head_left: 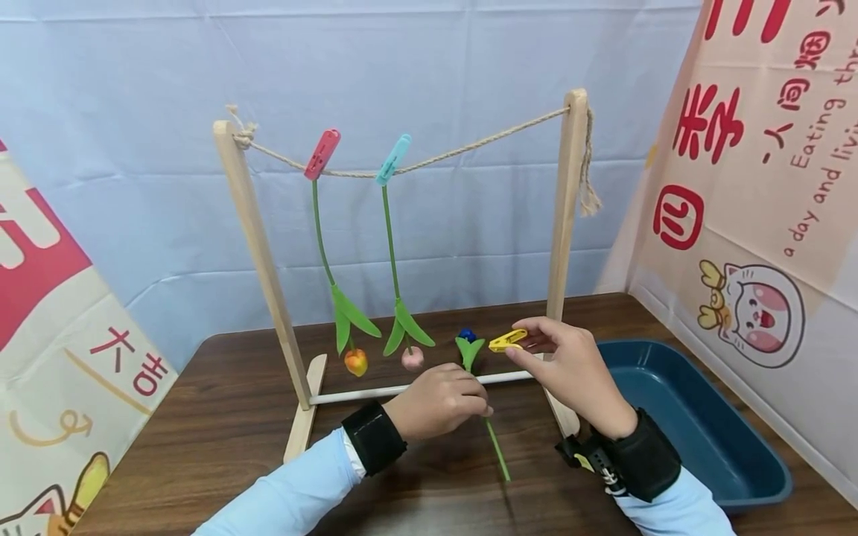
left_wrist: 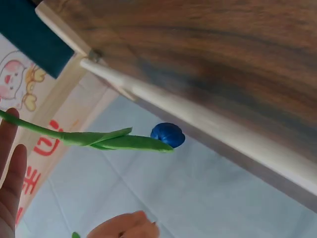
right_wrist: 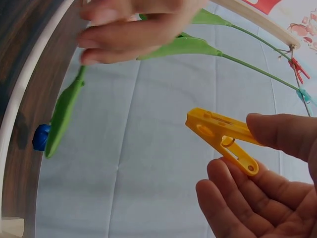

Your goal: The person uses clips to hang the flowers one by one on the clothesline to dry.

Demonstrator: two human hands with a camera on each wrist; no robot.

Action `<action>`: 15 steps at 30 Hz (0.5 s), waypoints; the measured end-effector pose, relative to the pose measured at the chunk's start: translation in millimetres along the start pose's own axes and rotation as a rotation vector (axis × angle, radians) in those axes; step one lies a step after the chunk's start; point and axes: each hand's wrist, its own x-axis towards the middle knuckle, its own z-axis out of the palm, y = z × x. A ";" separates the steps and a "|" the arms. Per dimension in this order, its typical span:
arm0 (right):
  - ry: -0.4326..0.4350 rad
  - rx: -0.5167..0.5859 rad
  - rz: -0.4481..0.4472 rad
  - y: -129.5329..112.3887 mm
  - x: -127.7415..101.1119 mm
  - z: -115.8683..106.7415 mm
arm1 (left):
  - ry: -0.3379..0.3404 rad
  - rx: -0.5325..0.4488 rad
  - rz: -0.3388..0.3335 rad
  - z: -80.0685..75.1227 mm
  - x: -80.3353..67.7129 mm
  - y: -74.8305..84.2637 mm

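Observation:
My left hand grips the green stem of a blue-bud flower, its stem slanting down toward me over the table. The bud and leaves show in the left wrist view. My right hand pinches a yellow clothespin between thumb and fingers just right of the bud; in the right wrist view the clothespin lies at the fingertips. On the rope of the wooden rack, a red clip and a teal clip hold two hanging flowers.
A dark blue tray lies on the brown table at the right. The rack's white crossbar runs just beyond my left hand. Printed banners stand at left and right, with a pale blue cloth behind.

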 end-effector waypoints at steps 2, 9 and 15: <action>0.005 0.005 0.005 0.3 -0.3 -0.1 | 0.026 -0.003 -0.002 -3.8 3.0 0.2; 0.020 0.007 0.001 0.7 -1.3 -0.7 | 0.102 -0.050 -0.032 -18.1 11.7 -0.1; 0.035 0.011 -0.013 0.7 -1.3 -2.1 | 0.183 -0.141 -0.056 -32.3 17.5 -2.2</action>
